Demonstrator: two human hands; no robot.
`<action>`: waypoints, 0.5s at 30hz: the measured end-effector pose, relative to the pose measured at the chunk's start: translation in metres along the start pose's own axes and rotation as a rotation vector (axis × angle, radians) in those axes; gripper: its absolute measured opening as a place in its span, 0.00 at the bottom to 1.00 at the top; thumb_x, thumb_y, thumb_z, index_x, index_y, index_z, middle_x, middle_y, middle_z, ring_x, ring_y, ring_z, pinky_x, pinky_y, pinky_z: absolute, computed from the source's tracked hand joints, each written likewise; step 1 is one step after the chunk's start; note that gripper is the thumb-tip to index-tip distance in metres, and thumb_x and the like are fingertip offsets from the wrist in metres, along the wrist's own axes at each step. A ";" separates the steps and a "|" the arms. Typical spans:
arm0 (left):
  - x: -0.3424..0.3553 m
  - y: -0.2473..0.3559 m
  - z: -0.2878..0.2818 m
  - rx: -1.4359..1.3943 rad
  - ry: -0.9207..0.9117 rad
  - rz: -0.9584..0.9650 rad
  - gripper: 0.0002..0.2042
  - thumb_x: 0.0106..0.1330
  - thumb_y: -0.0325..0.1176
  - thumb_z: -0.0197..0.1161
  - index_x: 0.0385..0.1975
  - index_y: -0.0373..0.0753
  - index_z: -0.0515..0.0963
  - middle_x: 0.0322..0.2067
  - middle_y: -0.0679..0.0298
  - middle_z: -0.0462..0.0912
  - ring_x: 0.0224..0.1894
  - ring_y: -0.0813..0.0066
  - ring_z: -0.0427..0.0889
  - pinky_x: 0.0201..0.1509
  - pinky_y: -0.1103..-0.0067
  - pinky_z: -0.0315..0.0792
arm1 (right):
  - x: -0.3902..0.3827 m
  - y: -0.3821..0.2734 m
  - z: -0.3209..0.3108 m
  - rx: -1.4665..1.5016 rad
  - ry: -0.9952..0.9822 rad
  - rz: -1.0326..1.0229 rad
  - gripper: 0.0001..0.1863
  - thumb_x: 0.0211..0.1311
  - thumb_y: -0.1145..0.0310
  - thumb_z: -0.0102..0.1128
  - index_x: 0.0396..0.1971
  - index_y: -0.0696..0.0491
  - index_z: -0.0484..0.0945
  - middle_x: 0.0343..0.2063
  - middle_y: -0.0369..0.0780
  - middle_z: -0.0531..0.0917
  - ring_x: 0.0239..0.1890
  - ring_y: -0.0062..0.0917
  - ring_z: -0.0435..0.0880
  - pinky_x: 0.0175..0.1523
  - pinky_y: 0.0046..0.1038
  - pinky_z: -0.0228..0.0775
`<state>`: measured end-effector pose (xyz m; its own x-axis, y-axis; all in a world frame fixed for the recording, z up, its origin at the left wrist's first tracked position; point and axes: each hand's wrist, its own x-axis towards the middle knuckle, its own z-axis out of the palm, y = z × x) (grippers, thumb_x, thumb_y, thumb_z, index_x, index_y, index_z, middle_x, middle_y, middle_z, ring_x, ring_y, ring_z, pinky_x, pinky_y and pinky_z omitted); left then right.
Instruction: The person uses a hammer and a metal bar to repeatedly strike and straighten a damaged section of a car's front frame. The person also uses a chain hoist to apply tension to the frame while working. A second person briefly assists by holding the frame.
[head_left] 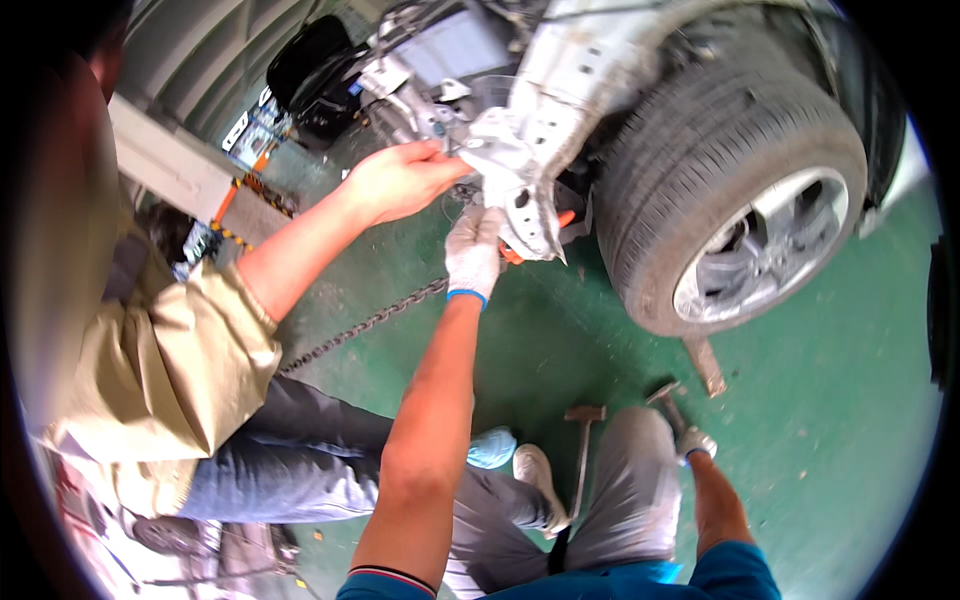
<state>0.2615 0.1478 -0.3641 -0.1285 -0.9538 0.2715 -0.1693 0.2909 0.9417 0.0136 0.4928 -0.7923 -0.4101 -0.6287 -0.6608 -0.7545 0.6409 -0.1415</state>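
My left hand (473, 254), in a white glove with a blue cuff, reaches up and closes on the lower edge of a bent, silver car frame rail (520, 200). Some of its fingers are hidden behind the metal. Down by my right knee, my right hand (696, 441), gloved too, grips a hammer (673, 404) by its handle, head pointing away from me. A co-worker's bare hand (405, 180) touches the same rail end from the left, just above my glove. Orange metal (512, 255) shows beneath the rail.
A car wheel (745, 215) stands right of the rail, a wooden block (705, 365) below it. From the rail's underside a chain (375, 318) runs down left. Another long-handled hammer (583, 450) is by my feet. The co-worker's beige sleeve (180, 370) fills the left.
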 end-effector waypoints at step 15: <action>0.003 -0.005 -0.001 0.211 0.014 0.182 0.14 0.72 0.39 0.64 0.46 0.33 0.82 0.34 0.53 0.84 0.36 0.65 0.83 0.46 0.71 0.77 | -0.158 -0.177 -0.516 -0.008 1.529 -1.017 0.08 0.64 0.76 0.65 0.43 0.55 0.82 0.37 0.45 0.85 0.40 0.42 0.84 0.48 0.36 0.76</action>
<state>0.2627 0.1433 -0.3681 -0.1626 -0.8850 0.4362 -0.3445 0.4652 0.8154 -0.0520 0.2512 -0.2828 0.1045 -0.5330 0.8396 -0.9800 -0.1990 -0.0043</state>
